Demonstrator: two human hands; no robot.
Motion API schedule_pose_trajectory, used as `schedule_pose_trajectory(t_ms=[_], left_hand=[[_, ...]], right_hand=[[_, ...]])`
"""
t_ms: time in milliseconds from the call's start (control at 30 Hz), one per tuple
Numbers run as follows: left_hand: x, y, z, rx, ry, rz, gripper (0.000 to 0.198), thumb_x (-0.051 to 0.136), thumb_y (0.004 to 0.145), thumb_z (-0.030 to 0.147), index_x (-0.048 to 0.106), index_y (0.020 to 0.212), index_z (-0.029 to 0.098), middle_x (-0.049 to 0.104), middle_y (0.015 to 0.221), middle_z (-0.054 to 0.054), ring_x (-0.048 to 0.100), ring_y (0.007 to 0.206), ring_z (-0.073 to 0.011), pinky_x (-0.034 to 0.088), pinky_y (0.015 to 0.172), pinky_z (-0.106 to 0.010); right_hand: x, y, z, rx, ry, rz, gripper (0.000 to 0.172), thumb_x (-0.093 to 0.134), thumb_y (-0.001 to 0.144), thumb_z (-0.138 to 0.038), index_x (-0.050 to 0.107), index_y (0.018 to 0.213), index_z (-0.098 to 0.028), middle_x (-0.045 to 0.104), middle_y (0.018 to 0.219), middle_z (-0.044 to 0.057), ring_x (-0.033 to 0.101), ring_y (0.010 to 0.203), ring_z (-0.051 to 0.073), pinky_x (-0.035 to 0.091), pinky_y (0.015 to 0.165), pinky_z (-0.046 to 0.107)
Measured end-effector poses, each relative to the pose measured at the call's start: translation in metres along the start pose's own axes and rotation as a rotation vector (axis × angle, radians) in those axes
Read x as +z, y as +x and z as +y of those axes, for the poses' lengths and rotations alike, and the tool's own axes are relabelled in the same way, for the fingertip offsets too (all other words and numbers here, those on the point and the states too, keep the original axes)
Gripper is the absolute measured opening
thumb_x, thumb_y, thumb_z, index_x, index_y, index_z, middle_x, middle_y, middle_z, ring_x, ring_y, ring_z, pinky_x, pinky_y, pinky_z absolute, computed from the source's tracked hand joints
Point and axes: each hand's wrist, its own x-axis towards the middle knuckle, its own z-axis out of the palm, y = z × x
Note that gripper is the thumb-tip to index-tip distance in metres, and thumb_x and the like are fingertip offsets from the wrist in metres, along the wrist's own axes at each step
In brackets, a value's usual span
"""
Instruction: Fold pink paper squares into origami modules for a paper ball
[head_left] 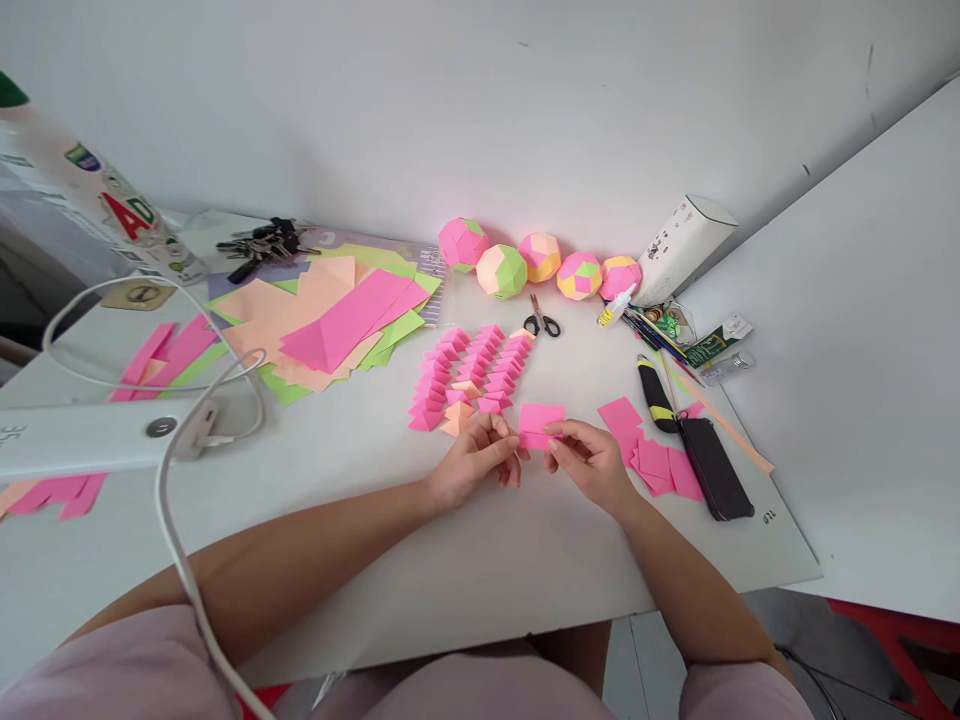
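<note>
A small pink paper square [541, 415] with a crease or fold across its lower part is held up between my two hands. My left hand [476, 460] pinches its left edge between thumb and fingers. On the other side, my right hand [589, 458] grips the right edge the same way. Just beyond my left hand stand rows of folded pink paper pieces [487, 365], with a few peach ones among them. To the right of my right hand lie loose pink paper squares [651, 462], some overlapping.
Several paper balls [501, 272] line the wall, with scissors [541, 318] before them. Coloured sheets [337, 320] pile up at left, near keys [270, 245] and a bottle [112, 195]. A white cable [166, 500] crosses the left. A cutter [657, 395] and phone [715, 468] lie right.
</note>
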Motion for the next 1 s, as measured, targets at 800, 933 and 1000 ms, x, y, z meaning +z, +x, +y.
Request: schedule_pose_trajectory(t_ms=[800,933,1000], left_hand=[[-0.0024,-0.0016,0.0000,-0.062,0.177,-0.122,0.029,0.064,0.078,0.042,0.051,0.078,0.017,0.045,0.047,0.009,0.039,0.038,-0.0047,0.030,0.041,-0.019],[-0.0042,-0.0005,-0.0047,-0.016,0.175,-0.110,0.029,0.062,0.080,0.042,0.049,0.075,0.017,0.050,0.053,0.006,0.046,0.045,-0.0064,0.035,0.048,-0.021],[-0.0049,0.0005,-0.0059,-0.004,0.159,-0.107,0.029,0.062,0.081,0.042,0.049,0.076,0.017,0.051,0.055,0.006,0.048,0.046,-0.0066,0.037,0.050,-0.021]], right_hand=[[-0.0064,0.0051,-0.0012,0.109,-0.014,-0.106,0.024,0.062,0.080,-0.040,0.059,0.072,-0.017,0.059,0.073,0.002,0.056,0.068,0.014,0.048,0.063,0.027],[-0.0058,0.0027,0.0026,0.260,0.073,-0.078,0.030,0.067,0.075,-0.044,0.056,0.070,-0.017,0.057,0.067,0.000,0.052,0.060,0.011,0.045,0.054,0.023],[-0.0054,0.0031,0.0032,0.274,0.108,-0.076,0.029,0.070,0.072,-0.043,0.057,0.075,-0.017,0.059,0.071,0.000,0.055,0.063,0.012,0.047,0.057,0.024]])
